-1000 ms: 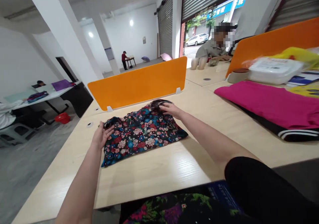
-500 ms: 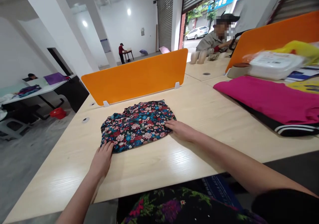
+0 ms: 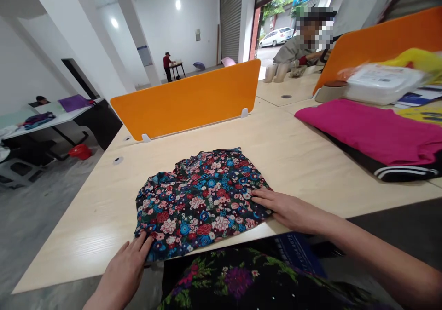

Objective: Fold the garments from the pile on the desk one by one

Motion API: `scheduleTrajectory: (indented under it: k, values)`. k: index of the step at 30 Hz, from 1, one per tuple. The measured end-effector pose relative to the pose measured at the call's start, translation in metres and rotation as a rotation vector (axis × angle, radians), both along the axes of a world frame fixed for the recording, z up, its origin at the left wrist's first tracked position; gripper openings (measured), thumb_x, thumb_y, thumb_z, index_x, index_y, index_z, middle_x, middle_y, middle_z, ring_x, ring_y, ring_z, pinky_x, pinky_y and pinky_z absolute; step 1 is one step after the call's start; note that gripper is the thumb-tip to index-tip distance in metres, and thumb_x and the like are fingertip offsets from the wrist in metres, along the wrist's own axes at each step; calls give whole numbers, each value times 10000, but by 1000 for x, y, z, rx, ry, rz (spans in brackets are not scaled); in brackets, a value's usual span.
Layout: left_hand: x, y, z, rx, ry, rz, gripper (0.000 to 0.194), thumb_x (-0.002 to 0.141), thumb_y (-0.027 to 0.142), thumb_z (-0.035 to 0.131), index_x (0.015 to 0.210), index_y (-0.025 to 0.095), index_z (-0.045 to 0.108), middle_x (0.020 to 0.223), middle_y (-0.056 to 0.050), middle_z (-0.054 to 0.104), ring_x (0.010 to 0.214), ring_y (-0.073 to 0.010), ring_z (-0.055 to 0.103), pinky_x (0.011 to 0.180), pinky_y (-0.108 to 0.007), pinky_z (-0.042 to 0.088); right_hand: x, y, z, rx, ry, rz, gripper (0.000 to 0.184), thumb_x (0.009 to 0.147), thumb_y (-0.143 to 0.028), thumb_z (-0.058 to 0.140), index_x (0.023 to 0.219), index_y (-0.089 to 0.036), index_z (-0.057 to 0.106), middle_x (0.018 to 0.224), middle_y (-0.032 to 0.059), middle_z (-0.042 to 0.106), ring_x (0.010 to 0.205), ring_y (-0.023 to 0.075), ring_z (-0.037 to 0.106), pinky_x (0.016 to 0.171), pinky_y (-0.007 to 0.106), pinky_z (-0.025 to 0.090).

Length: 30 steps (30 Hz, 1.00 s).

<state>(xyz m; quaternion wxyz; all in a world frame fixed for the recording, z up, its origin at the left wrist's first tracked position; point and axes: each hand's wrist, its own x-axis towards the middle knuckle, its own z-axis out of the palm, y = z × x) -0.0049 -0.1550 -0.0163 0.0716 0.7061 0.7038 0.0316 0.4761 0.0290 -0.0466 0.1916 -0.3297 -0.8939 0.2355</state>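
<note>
A folded garment with a dense floral print [image 3: 200,199] lies flat on the pale wooden table [image 3: 86,218], its lower edge close to the table's front edge. My left hand [image 3: 126,266] rests with extended fingers on the garment's lower left corner. On its lower right side lies my right hand [image 3: 290,209], fingers stretched out over the cloth. Neither hand is closed around the fabric. The garment's upper edge is uneven and slightly rumpled near its middle.
An orange divider [image 3: 193,100] stands behind the garment. To the right lie a folded magenta garment [image 3: 373,128] with black cloth beneath, and a white plastic package [image 3: 383,82]. Cups [image 3: 281,72] stand near a seated person [image 3: 290,52]. A red bucket [image 3: 80,152] sits on the floor at left.
My hands went from the garment's upper corners to its lower corners, flattening the top edge. The garment then slid toward me, to the table's front edge, with both hands on it.
</note>
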Motion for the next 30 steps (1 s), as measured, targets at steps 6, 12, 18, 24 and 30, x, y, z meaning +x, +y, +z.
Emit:
scheduleTrajectory:
  k: [6,12,18,24,30]
  values:
    - [17,83,43,184,30,6,334,851,311,458,1135,283,632,1251,-81,624,1089,-277,612,936,-391,467,-57,46,53,-66,-14,92,320,860,-292,506,1115,-289,699,1122,26,698,1023,238,645,922,376,502]
    - [13,177,33,152,247,164,405,844,330,473,1211,168,521,1223,-156,598,1139,-300,545,920,-411,437,-158,102,50,171,-121,182,412,851,-96,409,1122,-198,704,1137,91,681,1085,222,602,971,368,455]
    - [-5,205,23,139,117,297,310,821,244,443,1071,197,622,1073,-119,678,1002,-254,619,826,-328,446,-192,128,36,292,-300,140,613,814,-51,441,1366,-304,522,1210,83,619,1058,233,586,902,346,468]
    - [-54,209,34,224,113,613,402,819,184,375,1123,34,591,1045,-252,646,963,-337,626,758,-398,469,-199,148,34,167,-311,-148,567,857,-113,438,1408,-244,453,1305,112,517,1023,238,598,821,306,482]
    - [-11,207,25,667,83,219,329,848,150,349,1074,112,585,1064,-161,613,1060,-270,568,925,-404,455,-197,131,22,285,-34,-204,392,933,-152,353,1264,-168,561,1218,115,572,1071,208,571,902,307,456]
